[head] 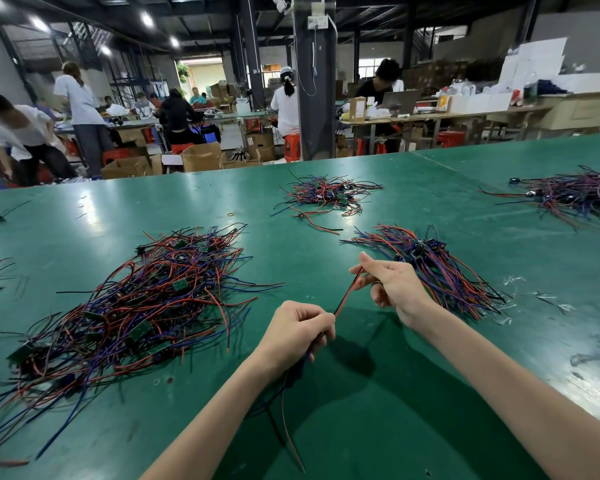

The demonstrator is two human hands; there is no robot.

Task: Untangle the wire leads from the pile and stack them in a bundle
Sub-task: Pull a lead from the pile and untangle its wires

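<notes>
fig. 1. view across the green-topped desk (pixel 368 420), from the worker's side.

a thin red-and-black wire lead (pixel 347 292) is held off the desk, taut between both hands. its long axis runs on a diagonal, from the left hand (pixel 297 329) low and near, up to the right hand (pixel 394 285) farther off. the left fingers (pixel 312 320) are curled tight round the lower stretch, and the loose tails hang below the fist towards the worker. the right thumb and forefinger (pixel 368 263) are pinched together on the upper end; the remaining right fingers are loosely folded and hold nothing that can be seen.

the sorted bundle of red, blue and black leads (pixel 444 271) lies on the desk just beyond and to the right of the right hand, its black connectors gathered at the far end and most strands trailing towards the near right. the large tangled pile of red, blue and black leads with small green boards (pixel 136 299) lies well apart to the left, nearer the left hand.

judgement: the lead looks free of the pile. the right hand is the nearer to the bundle, so laying the lead down probably calls for a swing to the right, turning its axis to match the bundle's strands, connector end to connector end. which end of the held lead carries the connector cannot be told.
</notes>
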